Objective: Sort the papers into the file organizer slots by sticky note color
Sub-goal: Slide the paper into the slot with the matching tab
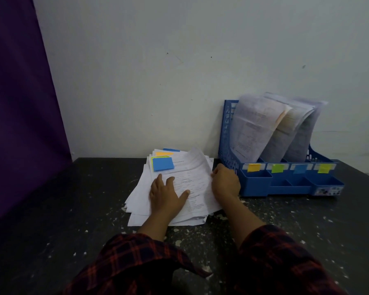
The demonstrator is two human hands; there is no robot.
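- Roughly midway, by the look of it: the blue file organizer (pixel 285 184) on the right already holds papers, and a loose stack of papers (pixel 173 188) is left on the dark counter (pixel 51 209), just left of the organizer.
- Filed so far: three bundles of sheets (pixel 264 128) stand leaning in the organizer, one behind the other. Which slot each sits in I cannot tell from here.
- Slot labels on the organizer's front, counted left to right: orange tag (pixel 254 167), green tag (pixel 277 168), blue tag (pixel 299 168), yellow tag (pixel 324 168). Four in all.
- Left to sort: the stack, fanned and untidy; sheet count not readable. Sticky notes showing on it: a blue note (pixel 163 163) on the top sheet, a green edge just under it, an orange note (pixel 164 153) and another blue one (pixel 171 149) further back. Four seen.
- Left hand (pixel 166 192): flat, fingers spread, pressing down on the stack; grips nothing.
- Right hand (pixel 225 182): at the stack's right edge, fingers curled round the edge of the top sheet (pixel 196 167), which bows upward.
- Judgement: the top sheet, blue-noted, is being lifted; the blue slot looks the likely target.
- Two hands, both in red plaid sleeves (pixel 275 262).
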